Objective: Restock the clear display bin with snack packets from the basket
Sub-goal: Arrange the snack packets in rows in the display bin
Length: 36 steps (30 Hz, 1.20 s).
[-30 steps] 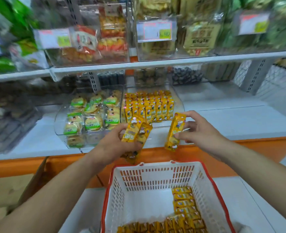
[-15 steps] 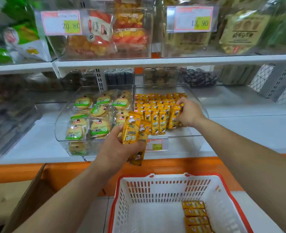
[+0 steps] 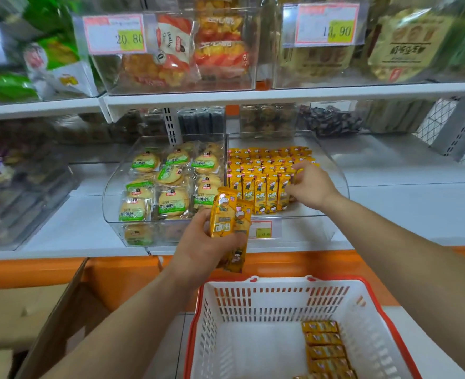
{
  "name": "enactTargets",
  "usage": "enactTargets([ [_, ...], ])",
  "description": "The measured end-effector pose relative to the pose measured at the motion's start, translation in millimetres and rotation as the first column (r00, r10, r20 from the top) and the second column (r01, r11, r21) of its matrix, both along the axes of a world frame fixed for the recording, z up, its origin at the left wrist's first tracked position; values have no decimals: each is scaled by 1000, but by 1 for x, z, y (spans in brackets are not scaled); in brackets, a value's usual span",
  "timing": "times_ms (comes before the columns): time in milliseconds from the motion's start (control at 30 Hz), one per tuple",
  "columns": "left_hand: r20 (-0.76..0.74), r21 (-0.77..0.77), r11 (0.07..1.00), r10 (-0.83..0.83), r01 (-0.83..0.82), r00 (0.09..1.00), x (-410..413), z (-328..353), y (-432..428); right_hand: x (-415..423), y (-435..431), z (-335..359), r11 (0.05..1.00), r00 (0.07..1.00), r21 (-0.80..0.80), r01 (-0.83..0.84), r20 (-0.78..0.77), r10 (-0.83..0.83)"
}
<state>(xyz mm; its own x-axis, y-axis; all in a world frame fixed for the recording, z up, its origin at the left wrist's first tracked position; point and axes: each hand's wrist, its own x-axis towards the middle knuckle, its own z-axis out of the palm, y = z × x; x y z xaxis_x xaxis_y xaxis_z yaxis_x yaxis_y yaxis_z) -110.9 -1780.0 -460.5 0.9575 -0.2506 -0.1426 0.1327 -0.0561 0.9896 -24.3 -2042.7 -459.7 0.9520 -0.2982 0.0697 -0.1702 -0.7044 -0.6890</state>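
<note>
The clear display bin on the lower shelf holds rows of upright yellow snack packets. My right hand reaches into the bin at the right end of the front row, its fingers against a packet there; whether it still grips that packet is hidden. My left hand grips a few yellow packets in front of the bin. The white basket with a red rim stands below, with several yellow packets stacked at its right side.
A second clear bin of green-labelled round biscuits sits left of the yellow one. An upper shelf with bins and price tags overhangs. An orange ledge runs below the shelf. A cardboard box stands at lower left.
My right hand carried one yellow packet from in front of the shelf into the bin's front row. The view moved closer to the shelf. My left hand kept its packets.
</note>
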Motion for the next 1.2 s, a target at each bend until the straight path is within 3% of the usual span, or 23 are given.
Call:
enactTargets([
  [100, -10, -27, 999, 18, -18, 1000, -1, 4, -2, -38, 21, 25, 990, 984, 116, -84, 165, 64],
  [233, -28, -73, 996, 44, -46, 999, -3, 12, -16, -96, 47, 47, 795, 936, 510, -328, 60, 348],
  [333, 5, -63, 998, -11, 11, 1000, -4, 15, -32, -125, 46, 48, 727, 901, 569, -384, 58, 430],
  [467, -1, -46, 994, -94, 94, 996, -7, 15, -53, -127, 26, 52, 761, 907, 526, -381, 54, 417],
  [633, -39, -65, 988, -146, 144, 988, -11, 24, -73, -126, -5, 52, 729, 944, 621, -288, 55, 326],
  [867, -147, -240, 969, 18, -53, 989, -6, 30, -87, -138, -37, 42, 458, 983, 872, -174, 130, 127],
  [933, -150, -256, 966, 7, -46, 989, -9, 27, -96, -144, -35, 37, 394, 980, 900, -183, 135, 148],
  [967, -138, -251, 968, -4, -31, 990, -10, 25, -100, -146, -33, 34, 410, 973, 891, -195, 123, 194],
  [1100, -95, -193, 981, -12, -6, 995, -15, 17, -106, -146, -17, 28, 689, 949, 683, -242, 20, 314],
  [1200, -61, -142, 990, -8, -1, 998, -13, 14, -98, -139, -6, 29, 722, 941, 637, -270, 15, 339],
])
